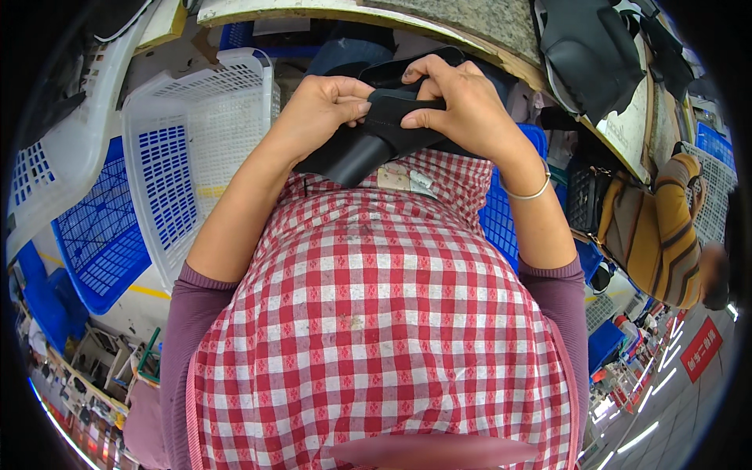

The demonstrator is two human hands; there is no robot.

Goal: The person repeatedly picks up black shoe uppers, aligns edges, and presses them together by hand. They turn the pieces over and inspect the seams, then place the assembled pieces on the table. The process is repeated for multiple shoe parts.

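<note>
A black leather-like shoe upper piece [392, 129] is held up in front of my waist, over my lap. My left hand [317, 113] pinches its upper left edge between thumb and fingertips. On the other side, my right hand [466, 106] grips its upper right edge, with the thumb low and the index finger curled above. A smooth black flap [352, 160] hangs down toward my red checked apron [376, 298]. Behind the hands lies more black material [450, 56]; where one piece ends and another starts, I cannot tell.
A workbench edge [462, 35] curves across the far side, with black cut pieces [587, 59] hanging at its right. White baskets [157, 153] and a blue crate [102, 227] stand at left. Another blue basket [501, 211] is by my right forearm. A person in a striped sweater [658, 231] is at right.
</note>
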